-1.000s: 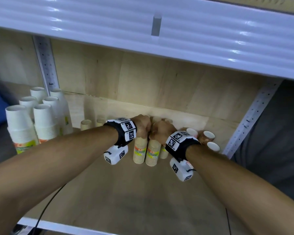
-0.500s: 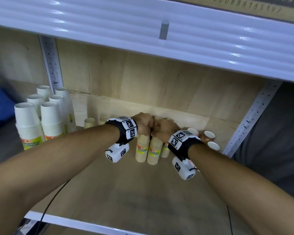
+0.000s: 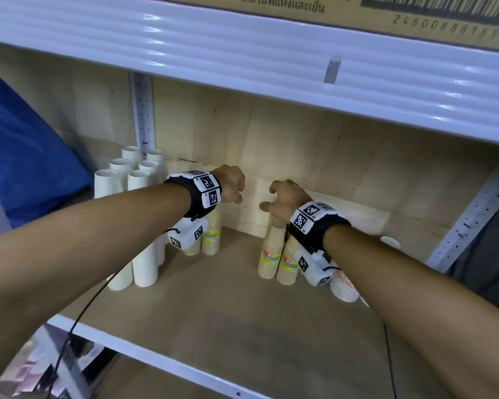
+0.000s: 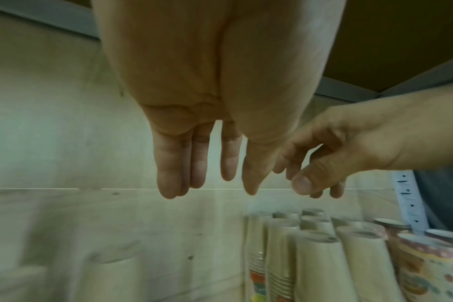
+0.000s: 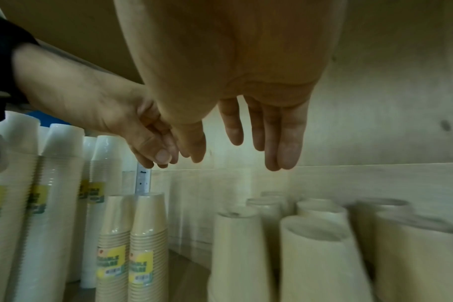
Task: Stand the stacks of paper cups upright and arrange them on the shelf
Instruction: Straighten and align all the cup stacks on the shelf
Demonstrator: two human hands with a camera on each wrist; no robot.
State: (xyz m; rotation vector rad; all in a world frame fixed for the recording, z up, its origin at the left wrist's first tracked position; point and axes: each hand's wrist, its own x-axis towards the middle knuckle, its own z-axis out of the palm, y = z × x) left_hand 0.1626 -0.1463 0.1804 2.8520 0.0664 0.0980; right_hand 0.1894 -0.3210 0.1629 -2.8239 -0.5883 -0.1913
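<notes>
Since a second ago both hands have lifted off the tops of the brown cup stacks and drawn apart, and the two stacks that stood together now sit in separate spots. Left hand (image 3: 232,184) hangs above the shelf (image 3: 228,306) with its fingers (image 4: 168,169) straight and pointing down, gripping nothing. Right hand (image 3: 285,198) hovers near it, fingers (image 5: 287,141) likewise loose and empty, a gap of bare back wall between the two hands.

Under the left wrist, two brown cup stacks (image 3: 211,240) stand upright, just beside the cluster of tall white cup stacks (image 3: 140,226) at the left of the shelf. Under the right hand, another group of brown stacks (image 3: 271,251) stands upright, with several more behind it in the right wrist view. Just right of that group, partly hidden by the right forearm, is a patterned cup stack (image 3: 343,286) with coloured dots. Upright too are the white stacks, packed close in rows against the rear corner, with a blue bag (image 3: 26,156) beyond them.
</notes>
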